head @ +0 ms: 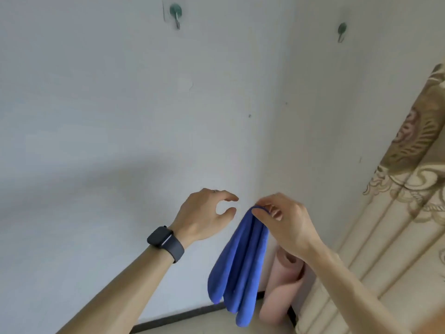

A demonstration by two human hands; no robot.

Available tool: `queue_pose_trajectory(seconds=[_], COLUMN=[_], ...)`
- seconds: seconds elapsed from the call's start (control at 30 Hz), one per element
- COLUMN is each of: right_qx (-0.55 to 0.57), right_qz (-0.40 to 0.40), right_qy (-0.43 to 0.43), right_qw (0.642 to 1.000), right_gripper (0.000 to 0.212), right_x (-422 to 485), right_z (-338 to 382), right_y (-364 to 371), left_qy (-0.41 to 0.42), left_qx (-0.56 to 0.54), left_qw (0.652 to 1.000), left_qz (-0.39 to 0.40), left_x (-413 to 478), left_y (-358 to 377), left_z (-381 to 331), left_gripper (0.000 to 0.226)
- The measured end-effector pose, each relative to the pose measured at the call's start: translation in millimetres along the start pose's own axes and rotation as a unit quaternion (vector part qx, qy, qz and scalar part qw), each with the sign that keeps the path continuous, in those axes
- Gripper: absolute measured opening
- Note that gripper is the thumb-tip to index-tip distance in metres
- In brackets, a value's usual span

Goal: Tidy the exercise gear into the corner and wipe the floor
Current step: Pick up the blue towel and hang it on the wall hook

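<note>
Pinching the top of the blue cloth (240,266) with my right hand (286,222), I let it hang in folds before the room's corner. My left hand (207,213) hovers just beside it, fingers (228,196) spread and empty. Behind the cloth, a pink rolled mat (281,285) stands in the corner on the floor (192,326).

Below the grip, the cloth (240,266) hides part of the pink roll (281,288); the right forearm covers its upper end. The curtain (397,213), right of the grip, is cut off by the frame edge. Both elbows lie outside the frame.
</note>
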State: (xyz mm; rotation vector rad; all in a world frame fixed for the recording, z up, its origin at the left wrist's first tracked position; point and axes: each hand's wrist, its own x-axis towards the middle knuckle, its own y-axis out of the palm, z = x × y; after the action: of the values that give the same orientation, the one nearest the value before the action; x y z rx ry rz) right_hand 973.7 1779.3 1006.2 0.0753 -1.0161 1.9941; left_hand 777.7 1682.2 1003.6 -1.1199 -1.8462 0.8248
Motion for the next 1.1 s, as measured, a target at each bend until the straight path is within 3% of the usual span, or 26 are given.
queue_pose_trajectory(seconds=[0.2,0.3,0.4,0.5,0.57,0.73,0.93,1.03,1.1], right_qx=[0.031,0.049,0.081,0.101,0.102,0.163,0.179,0.156,0.148], right_qz=[-0.014,-0.014,-0.008,0.065,0.101,0.031,0.034,0.022,0.018], right_qy=[-0.052,-0.082,-0.110,-0.100,-0.097,-0.125,-0.113,-0.141,-0.164], right_qw=[0.998,0.995,0.991,0.988,0.985,0.978,0.977,0.977,0.975], right_gripper=[0.006,0.006,0.003,0.005,0.012,0.018,0.016,0.015,0.013], right_x=[119,171,214,248,266,301,324,333,341], right_z=[15,25,33,26,18,19,23,35,47], right_y=[-14,-21,-30,-32,-28,-19,2,8,11], left_qy=[0.031,0.023,0.034,0.017,-0.002,-0.017,-0.111,-0.102,-0.092], left_qx=[-0.029,-0.086,-0.072,-0.174,-0.215,-0.128,-0.266,-0.182,-0.126], left_qw=[0.999,0.993,0.987,0.963,0.956,0.974,0.949,0.972,0.977], left_qz=[-0.022,-0.072,-0.140,-0.203,-0.197,-0.185,-0.125,-0.107,-0.146], left_x=[92,123,155,184,197,211,219,217,219], left_y=[-35,-53,-75,-106,-126,-150,-167,-173,-183], left_z=[-8,-5,2,6,10,27,43,45,49], left_gripper=[0.028,0.028,0.015,0.016,0.020,0.024,0.016,0.016,0.014])
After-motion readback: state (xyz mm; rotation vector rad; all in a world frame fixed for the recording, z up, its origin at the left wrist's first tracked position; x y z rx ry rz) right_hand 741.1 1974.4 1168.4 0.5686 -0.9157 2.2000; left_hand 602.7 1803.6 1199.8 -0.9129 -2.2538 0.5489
